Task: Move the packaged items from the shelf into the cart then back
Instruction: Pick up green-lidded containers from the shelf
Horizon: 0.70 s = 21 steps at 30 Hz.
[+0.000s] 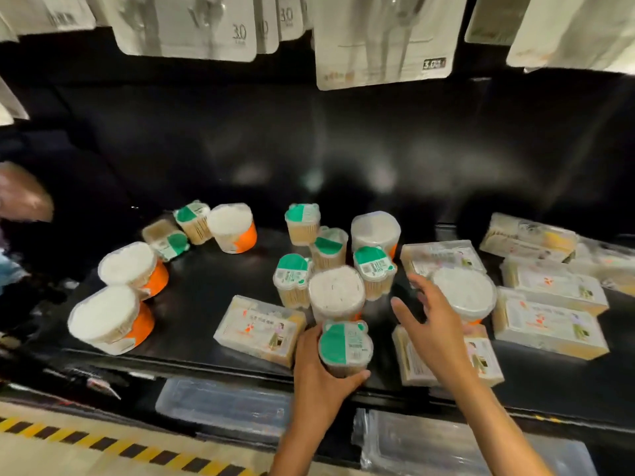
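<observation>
A small green-lidded tub (345,348) is held by the left hand (321,379) at the front edge of the shelf (206,297). The right hand (434,324) is spread wide and holds nothing, just beside a round white-topped tub (336,293). The held tub should be kept upright and gripped low so its neighbours are not knocked.

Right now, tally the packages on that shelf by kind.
Green-lid tubs: 7 (one in the left hand)
Orange-band round tubs: 6
Flat rectangular packs: 6, far-right edge too blurred to count
Total: 19
</observation>
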Each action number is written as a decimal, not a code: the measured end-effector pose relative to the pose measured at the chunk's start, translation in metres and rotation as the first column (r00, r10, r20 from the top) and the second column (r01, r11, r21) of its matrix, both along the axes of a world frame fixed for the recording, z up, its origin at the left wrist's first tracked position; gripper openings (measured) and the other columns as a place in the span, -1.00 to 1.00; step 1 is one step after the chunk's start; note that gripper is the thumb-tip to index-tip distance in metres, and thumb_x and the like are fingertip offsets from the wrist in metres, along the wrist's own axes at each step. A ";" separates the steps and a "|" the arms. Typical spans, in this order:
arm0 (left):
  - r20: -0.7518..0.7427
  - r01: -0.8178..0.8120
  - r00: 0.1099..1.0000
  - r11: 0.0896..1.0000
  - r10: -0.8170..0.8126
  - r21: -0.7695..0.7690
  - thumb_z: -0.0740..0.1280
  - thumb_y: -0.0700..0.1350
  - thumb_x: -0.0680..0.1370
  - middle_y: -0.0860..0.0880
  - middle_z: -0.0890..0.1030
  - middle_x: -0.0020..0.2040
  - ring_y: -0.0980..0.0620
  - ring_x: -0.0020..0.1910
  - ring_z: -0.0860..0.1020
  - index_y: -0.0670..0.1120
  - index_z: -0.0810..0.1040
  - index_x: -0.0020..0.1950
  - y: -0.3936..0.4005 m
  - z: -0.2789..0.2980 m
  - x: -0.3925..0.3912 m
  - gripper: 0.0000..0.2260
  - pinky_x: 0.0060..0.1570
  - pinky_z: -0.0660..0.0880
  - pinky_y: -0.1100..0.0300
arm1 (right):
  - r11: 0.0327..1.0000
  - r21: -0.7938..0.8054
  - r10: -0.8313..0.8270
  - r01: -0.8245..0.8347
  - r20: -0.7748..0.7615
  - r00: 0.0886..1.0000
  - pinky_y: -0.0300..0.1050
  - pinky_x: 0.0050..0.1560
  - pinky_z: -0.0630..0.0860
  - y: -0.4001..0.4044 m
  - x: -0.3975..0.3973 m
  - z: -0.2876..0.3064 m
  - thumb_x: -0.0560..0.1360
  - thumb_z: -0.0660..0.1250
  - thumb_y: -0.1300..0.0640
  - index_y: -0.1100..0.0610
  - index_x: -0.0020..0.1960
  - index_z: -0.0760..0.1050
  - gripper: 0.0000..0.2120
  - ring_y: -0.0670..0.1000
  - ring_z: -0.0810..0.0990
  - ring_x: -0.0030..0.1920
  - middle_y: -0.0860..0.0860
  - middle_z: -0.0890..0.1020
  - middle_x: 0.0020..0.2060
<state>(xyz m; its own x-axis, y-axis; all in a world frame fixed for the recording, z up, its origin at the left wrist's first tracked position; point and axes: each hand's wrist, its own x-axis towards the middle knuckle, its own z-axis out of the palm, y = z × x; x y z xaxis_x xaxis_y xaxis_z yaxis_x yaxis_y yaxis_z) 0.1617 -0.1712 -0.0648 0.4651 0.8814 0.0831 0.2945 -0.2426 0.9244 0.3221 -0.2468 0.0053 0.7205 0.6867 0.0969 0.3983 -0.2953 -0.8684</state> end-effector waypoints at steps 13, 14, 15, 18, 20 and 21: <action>0.105 0.141 0.987 0.966 -0.121 -0.217 0.63 -0.31 0.14 0.48 0.53 0.00 0.42 -0.01 0.54 0.08 0.36 0.06 0.001 0.006 -0.007 -0.32 -0.07 0.41 0.55 | 0.994 -0.041 -0.107 0.101 -0.176 0.979 -0.28 -0.03 0.40 0.075 0.021 -0.023 0.25 0.61 0.22 0.22 0.28 0.33 -0.29 -0.04 0.54 0.05 0.06 0.56 0.12; 0.109 0.144 0.987 0.963 -0.122 -0.226 0.63 -0.33 0.14 0.48 0.53 0.01 0.42 -0.01 0.54 0.07 0.36 0.06 0.003 0.007 -0.007 -0.32 -0.08 0.40 0.56 | 0.993 -0.039 -0.119 0.114 -0.183 0.976 -0.27 -0.02 0.41 0.077 0.021 -0.025 0.26 0.60 0.22 0.22 0.29 0.32 -0.29 -0.05 0.54 0.04 0.06 0.56 0.11; 0.109 0.143 0.987 0.962 -0.121 -0.231 0.63 -0.34 0.13 0.46 0.53 0.01 0.40 -0.01 0.54 0.07 0.36 0.07 0.004 0.008 -0.007 -0.31 -0.08 0.40 0.56 | 0.991 -0.046 -0.134 0.128 -0.182 0.974 -0.29 -0.04 0.40 0.078 0.021 -0.025 0.26 0.60 0.24 0.22 0.28 0.32 -0.31 -0.05 0.54 0.04 0.07 0.56 0.10; 0.116 0.138 0.987 0.961 -0.113 -0.239 0.63 -0.35 0.11 0.37 0.58 -0.02 0.36 -0.01 0.55 0.04 0.37 0.07 0.008 0.007 -0.008 -0.30 -0.09 0.41 0.55 | 0.977 -0.080 -0.209 0.199 -0.138 0.968 -0.38 -0.13 0.33 0.077 0.027 -0.028 0.29 0.54 0.33 0.27 0.22 0.34 -0.41 0.03 0.56 0.06 0.14 0.58 0.10; 0.129 0.131 0.986 0.962 -0.102 -0.240 0.63 -0.37 0.10 0.33 0.60 -0.03 0.36 -0.03 0.56 0.03 0.38 0.06 0.010 0.007 -0.008 -0.30 -0.10 0.41 0.55 | 0.973 -0.087 -0.224 0.214 -0.135 0.965 -0.40 -0.11 0.31 0.076 0.030 -0.029 0.28 0.54 0.37 0.28 0.25 0.33 -0.38 0.00 0.52 0.08 0.15 0.57 0.14; 0.133 0.137 0.985 0.963 -0.108 -0.232 0.63 -0.37 0.11 0.34 0.60 -0.01 0.36 -0.02 0.56 0.04 0.39 0.07 0.011 0.008 -0.007 -0.30 -0.10 0.41 0.55 | 0.974 -0.088 -0.221 0.210 -0.145 0.964 -0.41 -0.10 0.31 0.077 0.030 -0.029 0.27 0.55 0.36 0.28 0.28 0.32 -0.34 -0.03 0.49 0.07 0.14 0.56 0.15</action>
